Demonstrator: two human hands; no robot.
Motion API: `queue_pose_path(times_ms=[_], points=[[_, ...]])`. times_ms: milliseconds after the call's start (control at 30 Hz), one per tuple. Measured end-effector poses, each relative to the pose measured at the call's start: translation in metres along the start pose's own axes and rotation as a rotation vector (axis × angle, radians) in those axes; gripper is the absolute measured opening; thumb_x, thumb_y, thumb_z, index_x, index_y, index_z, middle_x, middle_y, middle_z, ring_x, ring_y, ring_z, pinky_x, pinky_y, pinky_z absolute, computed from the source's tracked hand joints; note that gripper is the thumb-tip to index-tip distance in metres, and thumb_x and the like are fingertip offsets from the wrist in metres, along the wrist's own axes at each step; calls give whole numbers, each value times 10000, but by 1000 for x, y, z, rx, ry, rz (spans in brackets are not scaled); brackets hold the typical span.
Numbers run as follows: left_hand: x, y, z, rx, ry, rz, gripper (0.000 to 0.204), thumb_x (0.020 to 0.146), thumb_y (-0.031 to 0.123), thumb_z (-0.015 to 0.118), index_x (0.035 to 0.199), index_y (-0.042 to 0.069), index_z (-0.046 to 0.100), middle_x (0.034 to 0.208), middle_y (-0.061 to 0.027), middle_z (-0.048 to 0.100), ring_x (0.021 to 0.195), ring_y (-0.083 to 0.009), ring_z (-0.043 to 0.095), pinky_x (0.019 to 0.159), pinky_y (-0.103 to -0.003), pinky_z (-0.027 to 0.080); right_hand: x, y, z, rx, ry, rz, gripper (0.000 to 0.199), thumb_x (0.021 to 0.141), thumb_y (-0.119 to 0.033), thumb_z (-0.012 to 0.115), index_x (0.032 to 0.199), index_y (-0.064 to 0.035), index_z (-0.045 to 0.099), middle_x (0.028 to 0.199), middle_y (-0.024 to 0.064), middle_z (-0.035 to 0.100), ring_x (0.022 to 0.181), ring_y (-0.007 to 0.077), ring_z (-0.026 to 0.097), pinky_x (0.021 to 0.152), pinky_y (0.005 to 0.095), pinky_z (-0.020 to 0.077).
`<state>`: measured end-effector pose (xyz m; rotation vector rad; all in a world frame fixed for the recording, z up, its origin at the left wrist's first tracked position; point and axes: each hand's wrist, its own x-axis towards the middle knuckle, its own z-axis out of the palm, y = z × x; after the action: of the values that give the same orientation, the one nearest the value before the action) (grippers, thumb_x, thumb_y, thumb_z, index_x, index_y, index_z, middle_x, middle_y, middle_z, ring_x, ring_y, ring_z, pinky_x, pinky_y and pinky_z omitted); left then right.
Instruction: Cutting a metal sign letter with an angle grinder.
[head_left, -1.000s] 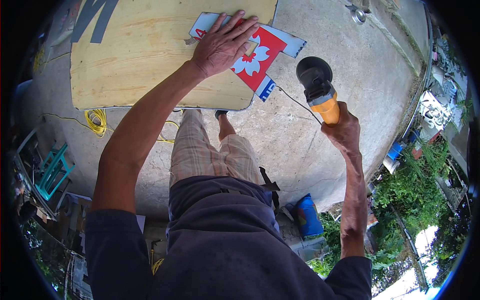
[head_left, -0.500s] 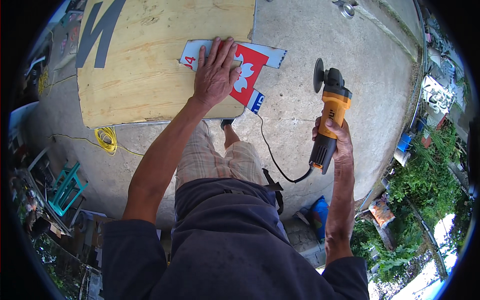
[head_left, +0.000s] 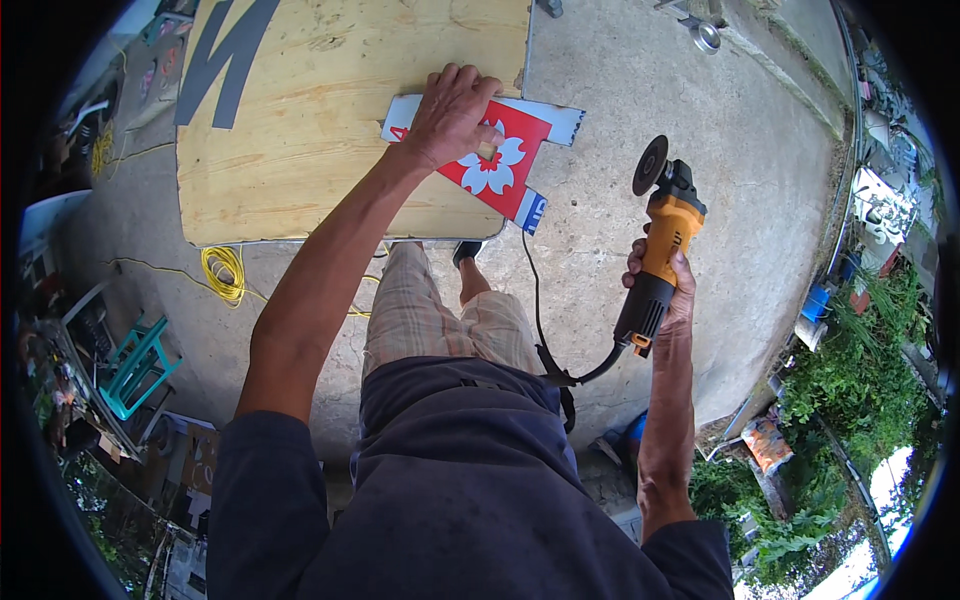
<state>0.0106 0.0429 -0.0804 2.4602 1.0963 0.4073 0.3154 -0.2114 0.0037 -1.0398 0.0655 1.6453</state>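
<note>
On the pale plywood sheet [head_left: 330,130] laid over the concrete floor [head_left: 700,130], a flat red, white and blue sign plate with a white flower shape [head_left: 510,165] lies half over the board's right edge. The left hand [head_left: 450,115] is spread flat on top of that plate, palm down, pressing it to the wood rather than gripping it. Out to the side, the right hand [head_left: 665,290] is wrapped tight round the black handle of an orange angle grinder [head_left: 665,235], held in the air with its dark disc [head_left: 651,165] near the plate's right end but clear of it. A black cord [head_left: 535,290] trails from the tool toward the person's waist. I see no cut line, sparks or dust on the plate, so by my reckoning the piece is pinned and ready while the grinding itself is not yet done. A yellow cable coil [head_left: 222,272] sits beside the board's near edge.
</note>
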Motion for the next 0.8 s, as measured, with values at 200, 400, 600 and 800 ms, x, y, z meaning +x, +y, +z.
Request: queue_pose_path(times_ms=[200,400,600,800], points=[[-21,0,-5,-26,48,-11,614,747,320,864,1257,92,611,1151,-102,557,1110,-307,502,1001,-484,386,-11,-10,20,-67,107,65,535,867,-154,745,1323,-41,490,995,156,652,829,285,708,691,453,642],[-42,18,3,66,168,23,654,896,471,721,1420,117,553,1410,-126,520,1340,-348,447,1144,-538,311,0,-14,41,-512,236,79,532,786,-97,820,1209,-40,502,874,119,644,628,241,704,541,388,628],[-52,23,24,98,102,63,742,961,575,599,1555,155,453,1663,-62,357,1550,-325,275,1253,-559,179,32,-14,71,-782,224,73,593,753,-85,835,1237,-27,497,879,97,623,594,222,695,522,361,622],[-52,25,28,124,75,46,760,944,615,598,1544,165,477,1672,-9,345,1572,-300,224,1272,-548,139,45,-17,85,-713,203,97,496,797,-129,782,1192,-20,504,873,123,648,625,241,702,532,370,626]])
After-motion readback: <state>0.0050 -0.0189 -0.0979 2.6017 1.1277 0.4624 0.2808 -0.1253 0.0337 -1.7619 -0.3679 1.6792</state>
